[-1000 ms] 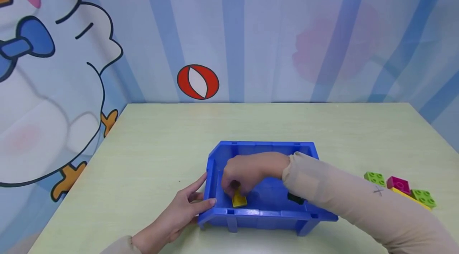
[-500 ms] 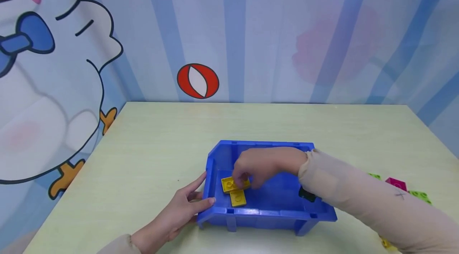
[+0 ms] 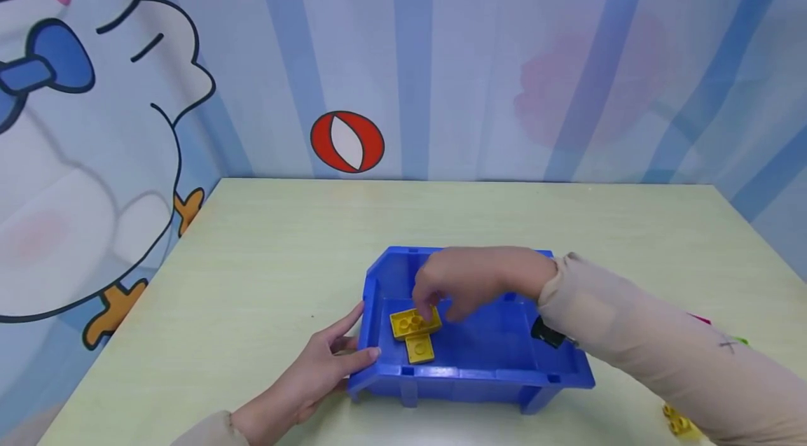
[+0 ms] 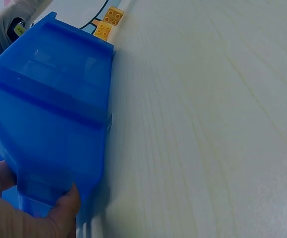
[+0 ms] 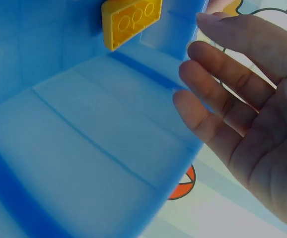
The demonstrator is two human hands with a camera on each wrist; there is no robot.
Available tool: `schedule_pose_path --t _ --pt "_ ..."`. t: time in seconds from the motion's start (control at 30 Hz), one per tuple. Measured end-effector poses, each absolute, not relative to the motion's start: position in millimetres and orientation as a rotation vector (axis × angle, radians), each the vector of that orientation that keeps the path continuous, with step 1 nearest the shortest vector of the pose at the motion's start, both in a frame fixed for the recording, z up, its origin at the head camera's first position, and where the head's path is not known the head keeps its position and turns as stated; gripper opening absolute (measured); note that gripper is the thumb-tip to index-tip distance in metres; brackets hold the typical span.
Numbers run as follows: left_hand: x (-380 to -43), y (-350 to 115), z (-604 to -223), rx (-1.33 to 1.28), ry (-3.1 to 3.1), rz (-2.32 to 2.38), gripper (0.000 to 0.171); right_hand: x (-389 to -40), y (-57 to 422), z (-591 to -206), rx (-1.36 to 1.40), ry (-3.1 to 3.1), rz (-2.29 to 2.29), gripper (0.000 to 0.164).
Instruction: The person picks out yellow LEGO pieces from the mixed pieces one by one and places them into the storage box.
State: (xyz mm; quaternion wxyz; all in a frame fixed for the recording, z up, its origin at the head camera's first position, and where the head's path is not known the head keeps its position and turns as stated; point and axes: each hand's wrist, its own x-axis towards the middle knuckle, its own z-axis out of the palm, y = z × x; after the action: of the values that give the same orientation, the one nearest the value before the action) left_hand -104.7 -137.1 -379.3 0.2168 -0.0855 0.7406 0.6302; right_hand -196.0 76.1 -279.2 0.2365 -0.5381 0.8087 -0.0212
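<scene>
My left hand (image 3: 318, 365) grips the left end of a blue plastic bin (image 3: 466, 374), its thumb over the rim. In the left wrist view that thumb (image 4: 66, 206) and the fingers pinch the bin's wall. Two yellow toy building bricks lie in the bin's left part: a longer brick (image 3: 403, 324) with its hollow underside showing, and a smaller-looking brick (image 3: 419, 348) touching its near side. Just above the longer brick is my right hand (image 3: 463, 281), fingers loosely bent and holding nothing. The right wrist view shows that palm (image 5: 277, 129) bare, apart from the yellow brick (image 5: 133, 22).
More yellow bricks (image 3: 677, 421) lie on the table right of the bin. A magenta brick (image 3: 700, 318) and a green brick (image 3: 741, 340) peek out behind the right sleeve (image 3: 656, 341). A printed cloth backdrop (image 3: 466, 61) rises behind the table (image 3: 302, 222).
My right hand has let go of the longer yellow brick, which now lies against the other brick. That hand has moved up and to the right. My left hand stays on the bin.
</scene>
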Motion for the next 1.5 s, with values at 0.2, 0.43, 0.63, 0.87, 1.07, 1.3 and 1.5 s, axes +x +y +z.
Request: schedule_pose_path --t 0.2,0.43,0.63,0.87,1.07,1.3,1.5 --pt "-104.7 -136.4 -378.7 -0.241 2.050 1.737 0.079 -195.9 80.0 -272.7 -1.474 2.234 -0.032 0.020" --pt "-104.5 -136.0 -378.0 -0.241 2.046 1.740 0.079 -196.7 90.5 -262.3 -1.483 2.264 -0.055 0.019" --pt "-104.6 -135.7 -379.1 -0.249 2.062 1.739 0.079 -197.7 103.2 -256.9 -1.488 2.287 -0.092 0.019" --pt "-105.3 -134.6 -380.4 -0.242 2.049 1.747 0.079 -197.1 118.1 -252.9 -1.420 2.317 -0.126 0.020" --pt "-104.7 -135.0 -379.7 -0.245 2.052 1.746 0.079 -196.3 135.6 -246.9 -1.384 2.368 -0.147 0.018" --pt "-105.2 -134.1 -378.2 -0.246 2.055 1.738 0.079 -194.1 163.0 -237.7 -1.303 2.447 -0.197 0.020" --pt "-104.7 -134.5 -378.7 -0.252 2.066 1.730 0.079 -192.3 180.8 -238.7 -1.343 2.470 -0.244 0.019"
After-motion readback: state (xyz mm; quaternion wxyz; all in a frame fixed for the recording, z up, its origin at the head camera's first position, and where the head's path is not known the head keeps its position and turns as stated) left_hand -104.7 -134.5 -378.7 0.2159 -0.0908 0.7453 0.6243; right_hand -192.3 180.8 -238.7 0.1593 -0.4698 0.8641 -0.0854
